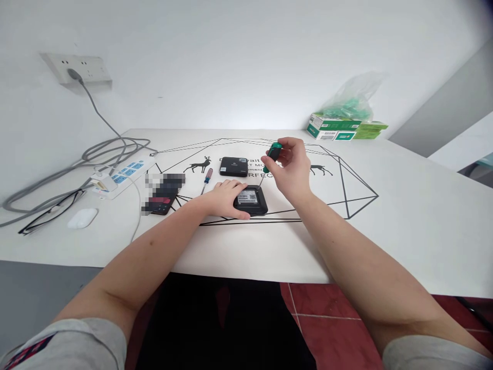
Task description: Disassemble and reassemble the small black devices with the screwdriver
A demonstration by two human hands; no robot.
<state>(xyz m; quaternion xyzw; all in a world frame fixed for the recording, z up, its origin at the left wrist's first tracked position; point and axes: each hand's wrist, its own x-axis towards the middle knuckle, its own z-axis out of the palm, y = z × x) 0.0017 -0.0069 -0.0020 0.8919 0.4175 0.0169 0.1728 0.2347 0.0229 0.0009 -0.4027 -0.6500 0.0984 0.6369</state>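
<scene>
A small square black device (251, 200) with a white printed label and a QR code lies on the white table. My left hand (225, 199) grips its left side, fingers along the far edge and thumb at the near edge. My right hand (292, 167) is closed around the green and black handle of a screwdriver (275, 151). The screwdriver is tilted, its thin shaft reaching down to the far edge of the device. Whether the tip sits in a screw is too small to tell. Just behind lies a second black box-shaped piece (233, 166) with small stickers.
Left of my left hand lie another screwdriver (208, 176) and a phone (165, 194). Farther left are a power strip (123, 177), coiled grey cable (96, 150), glasses (48, 213) and a white case (82, 218). Green and white boxes (335, 123) under a plastic bag (356, 97) stand back right.
</scene>
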